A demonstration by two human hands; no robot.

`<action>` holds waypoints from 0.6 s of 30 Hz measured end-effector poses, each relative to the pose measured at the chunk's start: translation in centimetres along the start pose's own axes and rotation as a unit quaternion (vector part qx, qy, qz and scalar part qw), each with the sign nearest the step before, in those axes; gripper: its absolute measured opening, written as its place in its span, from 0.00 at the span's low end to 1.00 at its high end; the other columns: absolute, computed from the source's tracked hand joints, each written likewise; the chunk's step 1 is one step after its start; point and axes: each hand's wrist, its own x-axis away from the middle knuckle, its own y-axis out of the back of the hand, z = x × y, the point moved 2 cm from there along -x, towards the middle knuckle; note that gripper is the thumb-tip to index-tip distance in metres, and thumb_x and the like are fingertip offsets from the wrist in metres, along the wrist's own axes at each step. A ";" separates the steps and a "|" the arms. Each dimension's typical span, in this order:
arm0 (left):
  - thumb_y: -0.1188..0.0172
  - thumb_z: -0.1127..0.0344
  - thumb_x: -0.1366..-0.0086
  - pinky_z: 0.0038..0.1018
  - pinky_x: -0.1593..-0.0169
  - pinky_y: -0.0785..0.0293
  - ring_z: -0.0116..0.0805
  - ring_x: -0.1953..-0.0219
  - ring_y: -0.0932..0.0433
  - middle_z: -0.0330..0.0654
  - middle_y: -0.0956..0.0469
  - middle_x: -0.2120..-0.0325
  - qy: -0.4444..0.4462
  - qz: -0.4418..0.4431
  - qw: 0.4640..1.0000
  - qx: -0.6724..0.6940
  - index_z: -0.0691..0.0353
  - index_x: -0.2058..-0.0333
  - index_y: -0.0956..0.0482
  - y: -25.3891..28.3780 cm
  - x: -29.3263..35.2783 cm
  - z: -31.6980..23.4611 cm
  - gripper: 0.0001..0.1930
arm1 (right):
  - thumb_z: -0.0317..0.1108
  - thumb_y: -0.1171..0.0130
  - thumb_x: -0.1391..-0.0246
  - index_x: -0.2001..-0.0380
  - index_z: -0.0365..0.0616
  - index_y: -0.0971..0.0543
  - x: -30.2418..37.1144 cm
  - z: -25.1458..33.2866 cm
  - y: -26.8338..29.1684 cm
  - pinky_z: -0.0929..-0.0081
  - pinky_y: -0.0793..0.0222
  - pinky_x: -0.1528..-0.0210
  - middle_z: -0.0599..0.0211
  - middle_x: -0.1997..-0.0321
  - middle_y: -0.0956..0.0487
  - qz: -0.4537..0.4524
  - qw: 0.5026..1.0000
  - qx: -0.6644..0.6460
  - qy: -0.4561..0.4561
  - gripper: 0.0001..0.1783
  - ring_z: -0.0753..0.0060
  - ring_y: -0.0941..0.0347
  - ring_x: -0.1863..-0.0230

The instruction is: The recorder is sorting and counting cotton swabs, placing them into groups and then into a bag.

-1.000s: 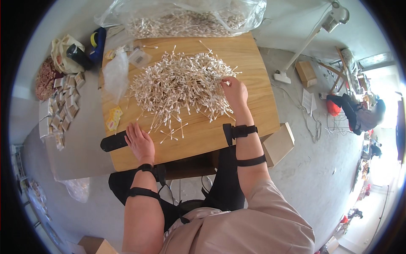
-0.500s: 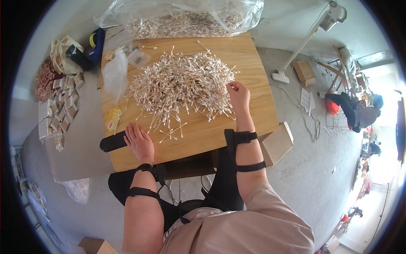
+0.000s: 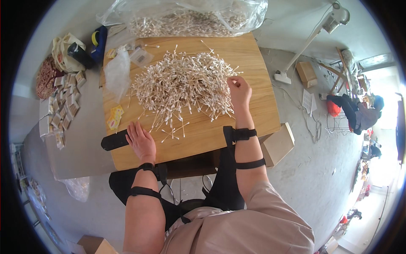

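A large heap of cotton swabs (image 3: 182,86), white-tipped on pale sticks, lies loose on the wooden table (image 3: 253,127). At the heap's right edge is my right hand (image 3: 240,91), its fingers curled together in a pinch. Whatever the fingertips may hold is too small to make out. My left hand (image 3: 141,142) rests flat near the table's front left, fingers stretched out, holding nothing. Its fingertips lie beside a long black object (image 3: 115,140) at the table edge. Small yellow printed packets (image 3: 115,117) lie just beyond that hand.
A clear bag of more swabs (image 3: 186,23) stands at the far edge. An empty-looking plastic bag (image 3: 117,76) lies at the left. On a grey surface further left are several small packs (image 3: 63,106) and a black bottle (image 3: 80,55). A cardboard box (image 3: 279,144) stands right of the table.
My right hand has shifted slightly away from me along the heap's right edge, still pinched. My left hand stays flat in place. The whole view has moved a little.
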 end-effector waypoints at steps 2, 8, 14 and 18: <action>0.56 0.64 0.33 0.47 0.33 0.52 0.43 0.34 0.46 0.44 0.40 0.38 -0.005 -0.004 1.000 0.006 0.56 0.41 0.37 -0.1 0.0 -0.4 0.22 | 0.36 0.37 0.48 0.70 0.42 0.20 0.2 -1.7 0.7 0.76 0.39 0.74 0.71 0.80 0.26 -0.043 0.956 -0.290 -0.033 0.09 0.76 0.35 0.79; 0.56 0.64 0.33 0.47 0.34 0.51 0.43 0.34 0.45 0.45 0.39 0.39 -0.008 -0.010 1.000 -0.005 0.57 0.41 0.37 0.3 0.2 0.1 0.21 | 0.28 0.49 0.41 0.62 0.39 0.26 7.6 1.8 3.5 0.81 0.36 0.73 0.66 0.71 0.25 0.120 0.693 -0.672 -0.229 0.06 0.75 0.31 0.76; 0.56 0.64 0.33 0.47 0.34 0.50 0.43 0.34 0.45 0.45 0.39 0.39 -0.014 -0.008 1.000 0.000 0.57 0.41 0.37 -0.1 0.1 -0.3 0.21 | 0.32 0.47 0.40 0.61 0.38 0.27 18.6 -1.9 0.3 0.86 0.41 0.81 0.68 0.78 0.27 0.465 0.625 -0.558 -0.286 0.08 0.78 0.32 0.80; 0.57 0.62 0.32 0.45 0.34 0.51 0.42 0.34 0.45 0.44 0.38 0.39 -0.008 -0.016 1.000 -0.016 0.55 0.41 0.36 0.0 0.2 0.5 0.21 | 0.38 0.50 0.37 0.64 0.40 0.26 24.3 -4.2 -4.4 0.87 0.50 0.82 0.77 0.82 0.35 0.651 0.667 -0.248 -0.263 0.11 0.86 0.42 0.82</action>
